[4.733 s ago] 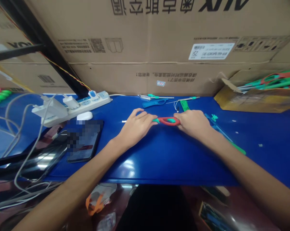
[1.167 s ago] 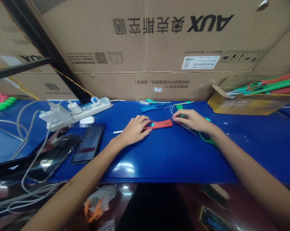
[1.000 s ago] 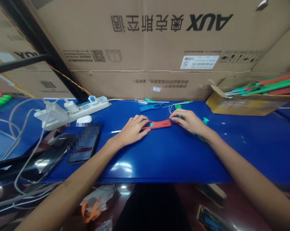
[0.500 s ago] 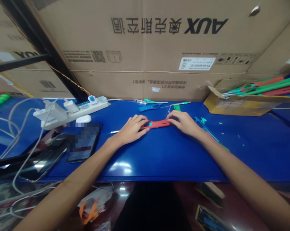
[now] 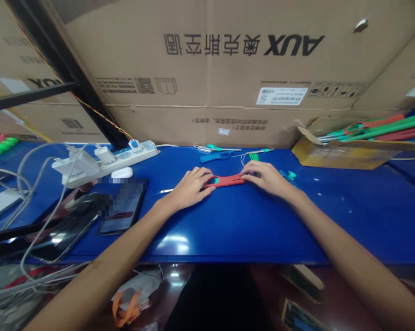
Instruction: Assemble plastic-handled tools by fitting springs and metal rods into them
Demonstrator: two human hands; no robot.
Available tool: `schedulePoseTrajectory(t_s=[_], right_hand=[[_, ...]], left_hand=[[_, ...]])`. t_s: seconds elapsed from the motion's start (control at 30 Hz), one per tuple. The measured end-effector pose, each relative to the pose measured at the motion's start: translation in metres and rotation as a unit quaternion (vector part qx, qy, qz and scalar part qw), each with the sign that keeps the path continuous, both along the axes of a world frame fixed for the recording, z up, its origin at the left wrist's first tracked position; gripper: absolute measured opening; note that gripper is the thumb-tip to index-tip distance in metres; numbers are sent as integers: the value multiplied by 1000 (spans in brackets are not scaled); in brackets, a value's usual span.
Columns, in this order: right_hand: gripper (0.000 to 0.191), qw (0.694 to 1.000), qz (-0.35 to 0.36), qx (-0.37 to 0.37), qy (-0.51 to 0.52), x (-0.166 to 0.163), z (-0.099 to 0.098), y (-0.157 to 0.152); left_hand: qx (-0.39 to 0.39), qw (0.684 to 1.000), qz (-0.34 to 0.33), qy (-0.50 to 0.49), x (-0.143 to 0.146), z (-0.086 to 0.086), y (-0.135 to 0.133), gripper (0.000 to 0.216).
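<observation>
A red long-nosed lighter [image 5: 230,180] lies crosswise over the blue tabletop, with a dark slot in its casing and a bit of green at the loop on its left end. My left hand [image 5: 192,187] is closed around that loop end, thumb on the near side. A thin metal tube [image 5: 166,191] sticks out to the left from behind this hand. At the other end, my right hand [image 5: 265,178] pinches the tip of the red casing between thumb and fingers. Just beyond lie a blue lighter casing [image 5: 216,157] and a metal rod with green ends [image 5: 258,151].
An open cardboard box [image 5: 341,155] of colourful lighters stands at the right rear. On the left are a power strip [image 5: 114,164] with plugs, a white case [image 5: 122,173] and a phone [image 5: 124,211]. A large carton [image 5: 210,92] walls off the back.
The view has shifted slightly, so everything sits a little lower. Both hands keep their hold on the red lighter; the right fingers have bent slightly at its end.
</observation>
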State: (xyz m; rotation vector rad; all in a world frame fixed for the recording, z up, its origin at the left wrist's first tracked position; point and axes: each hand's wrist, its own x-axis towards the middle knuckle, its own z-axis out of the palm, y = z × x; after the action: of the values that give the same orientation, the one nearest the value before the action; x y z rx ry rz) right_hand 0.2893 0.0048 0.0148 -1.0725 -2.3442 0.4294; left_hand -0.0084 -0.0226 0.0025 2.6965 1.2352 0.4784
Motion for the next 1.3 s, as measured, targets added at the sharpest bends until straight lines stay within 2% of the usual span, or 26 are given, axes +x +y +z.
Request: schedulePoseTrajectory(t_s=[0.27, 0.47, 0.53, 0.63, 0.7, 0.87, 0.93, 1.03, 1.17, 1.3], right_hand=[[25, 999, 37, 6, 13, 1, -1, 2], [27, 999, 27, 14, 14, 2, 0, 3], [27, 1000, 1, 24, 6, 4, 3, 2], [30, 990, -111, 67, -61, 7, 2, 2], [36, 975, -154, 93, -128, 9, -1, 3], [36, 967, -110, 98, -207, 5, -8, 3], [35, 974, -99, 88, -183, 2, -5, 0], [35, 984, -110, 137, -39, -4, 8, -8], [38, 958, -153, 188, 155, -15, 24, -23], [42, 952, -162, 190, 180, -25, 26, -34]], left_hand=[[0, 1000, 2, 4, 1, 0, 0, 38], [3, 1000, -1, 4, 0, -1, 0, 39], [6, 1000, -4, 2, -1, -1, 1, 40], [7, 1000, -8, 2, -1, -2, 1, 41], [5, 1000, -10, 5, -2, -2, 1, 41], [-15, 1000, -24, 14, -4, 3, 0, 42], [-22, 999, -30, 16, -5, 5, -1, 42], [-28, 999, -33, 19, -6, 5, -1, 44], [-25, 999, -30, 10, -5, 2, -1, 51], [-22, 999, -29, 1, -4, 1, -1, 53]])
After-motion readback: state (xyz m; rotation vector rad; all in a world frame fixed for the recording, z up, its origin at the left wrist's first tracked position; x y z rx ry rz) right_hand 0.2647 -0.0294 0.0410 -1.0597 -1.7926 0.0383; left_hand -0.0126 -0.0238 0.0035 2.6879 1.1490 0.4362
